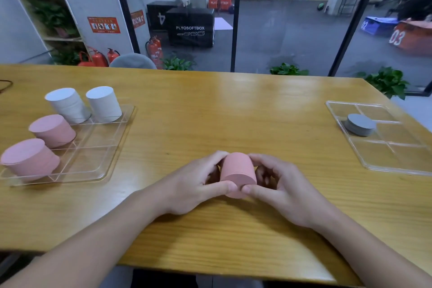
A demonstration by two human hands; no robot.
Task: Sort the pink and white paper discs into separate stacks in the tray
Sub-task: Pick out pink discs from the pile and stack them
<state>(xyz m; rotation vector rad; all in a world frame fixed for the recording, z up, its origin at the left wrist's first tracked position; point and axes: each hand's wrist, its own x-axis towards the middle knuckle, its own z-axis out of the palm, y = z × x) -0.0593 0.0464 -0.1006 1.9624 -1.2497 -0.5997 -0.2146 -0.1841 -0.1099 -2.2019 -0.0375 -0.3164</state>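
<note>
Fingers (233, 186) round pink stack (237, 170); four stacks in tray (112, 147)

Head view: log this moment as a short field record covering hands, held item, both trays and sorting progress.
left hand: left hand grips the held pink stack
right hand: right hand grips the same stack from the other side
held item: pink discs, between both hands above the wooden table
left tray: left tray holds two white stacks at the far end, two pink stacks nearer
right tray: right tray holds one grey stack
progress: held stack not yet in a tray
</note>
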